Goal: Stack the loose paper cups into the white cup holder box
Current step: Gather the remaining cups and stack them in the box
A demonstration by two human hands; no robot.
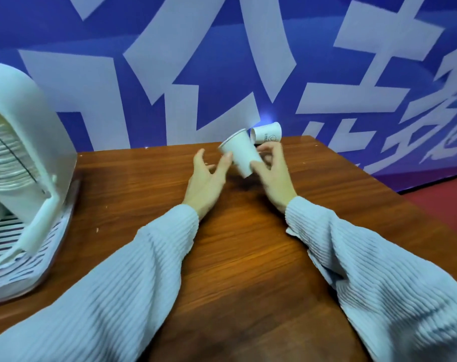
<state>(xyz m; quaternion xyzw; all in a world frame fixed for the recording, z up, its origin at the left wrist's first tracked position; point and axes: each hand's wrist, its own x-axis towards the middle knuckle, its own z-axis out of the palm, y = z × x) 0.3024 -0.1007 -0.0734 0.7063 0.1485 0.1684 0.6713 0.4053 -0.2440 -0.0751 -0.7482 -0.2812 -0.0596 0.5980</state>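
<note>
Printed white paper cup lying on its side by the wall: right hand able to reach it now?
Probably not yet: the right hand holds a plain white paper cup, though the printed white paper cup lies unobstructed just beyond.

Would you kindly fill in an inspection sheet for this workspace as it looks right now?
Surface: brown wooden table, bare in the middle.
Job's things: white paper cup held tilted above the table; second white paper cup lying on its side at the far edge; white plastic cup holder box at left, already stacked with cups.
Clutter: nothing seen.
Grippers: left hand and right hand both touch the held cup.
Cables: nothing seen.
Surroundings: blue wall with white lettering; red floor.
</note>
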